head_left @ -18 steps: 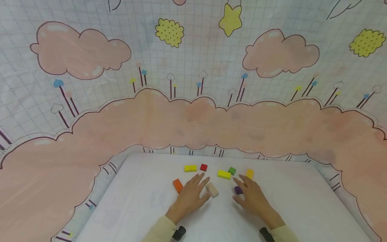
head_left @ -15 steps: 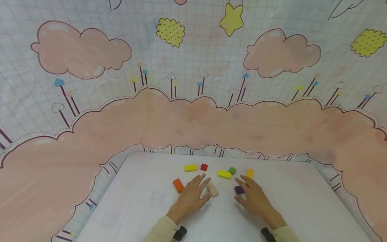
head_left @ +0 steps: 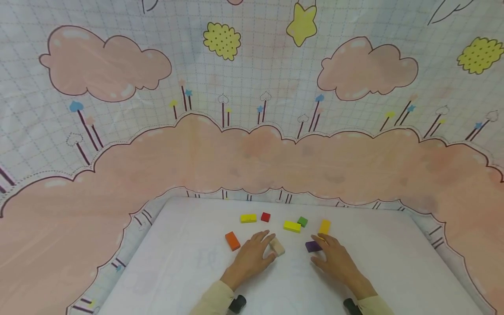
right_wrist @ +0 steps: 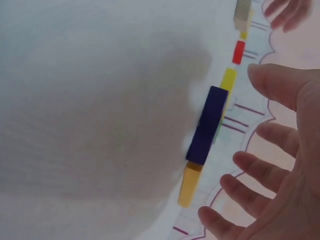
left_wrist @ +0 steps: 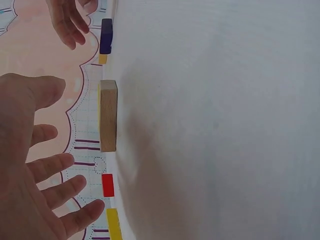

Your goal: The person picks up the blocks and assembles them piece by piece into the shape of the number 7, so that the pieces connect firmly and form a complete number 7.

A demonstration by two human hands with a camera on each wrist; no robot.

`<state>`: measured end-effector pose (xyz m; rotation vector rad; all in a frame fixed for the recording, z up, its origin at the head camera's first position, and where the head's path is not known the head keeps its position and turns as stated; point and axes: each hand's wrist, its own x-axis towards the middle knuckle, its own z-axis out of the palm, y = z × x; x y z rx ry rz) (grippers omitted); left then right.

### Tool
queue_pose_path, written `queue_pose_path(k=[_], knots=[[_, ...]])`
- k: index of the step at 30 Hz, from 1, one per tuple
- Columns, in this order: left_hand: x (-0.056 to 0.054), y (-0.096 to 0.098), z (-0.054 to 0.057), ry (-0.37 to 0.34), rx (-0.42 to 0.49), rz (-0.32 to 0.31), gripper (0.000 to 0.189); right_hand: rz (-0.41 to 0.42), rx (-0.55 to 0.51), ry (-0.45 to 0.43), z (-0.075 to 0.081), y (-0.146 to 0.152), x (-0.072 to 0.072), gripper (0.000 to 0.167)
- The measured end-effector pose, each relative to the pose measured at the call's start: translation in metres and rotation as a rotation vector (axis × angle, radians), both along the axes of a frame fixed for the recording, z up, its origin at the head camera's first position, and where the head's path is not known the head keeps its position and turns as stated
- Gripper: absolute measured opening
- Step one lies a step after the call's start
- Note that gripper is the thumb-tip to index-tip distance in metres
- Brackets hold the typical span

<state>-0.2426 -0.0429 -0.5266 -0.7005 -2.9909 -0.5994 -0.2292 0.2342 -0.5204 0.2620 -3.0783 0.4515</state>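
My left hand (head_left: 250,258) is held over the table with its fingers spread, holding nothing. Nearest to it lies a plain wooden block (head_left: 278,247), just beyond its thumb and index finger in the head view. An orange block (head_left: 232,241) lies to its left. My right hand (head_left: 337,259) hovers likewise, fingers loosely apart and nothing between them. By its fingertips is a purple block (head_left: 313,246), partly covered by the hand in the head view and fully seen as a dark bar (right_wrist: 207,125) in the right wrist view. A yellow-orange block (head_left: 324,226) lies just past those fingers.
Farther back on the white table (head_left: 177,245) lie a yellow block (head_left: 248,218), a red block (head_left: 265,217), another yellow block (head_left: 292,226) and a green block (head_left: 302,221). A patterned cloth (head_left: 252,162) with clouds hangs behind the table and along its sides.
Both hands have drawn slightly back toward the person and to the right, the right hand more so. More of the purple and orange blocks shows. The blocks themselves stay put.
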Motion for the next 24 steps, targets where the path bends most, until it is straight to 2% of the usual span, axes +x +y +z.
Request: queue_pose_path(k=[11,20,24], knots=[[-0.003,0.006,-0.004,-0.028,0.007,0.019,0.061,0.015,0.009,0.027,-0.004,0.001,0.000,0.062],[-0.010,0.008,-0.007,-0.052,0.025,0.030,0.063,-0.029,-0.009,-0.044,-0.005,0.001,-0.005,0.060],[-0.013,0.007,-0.007,-0.087,0.073,0.028,0.063,-0.041,-0.022,-0.066,-0.005,0.002,-0.006,0.058]])
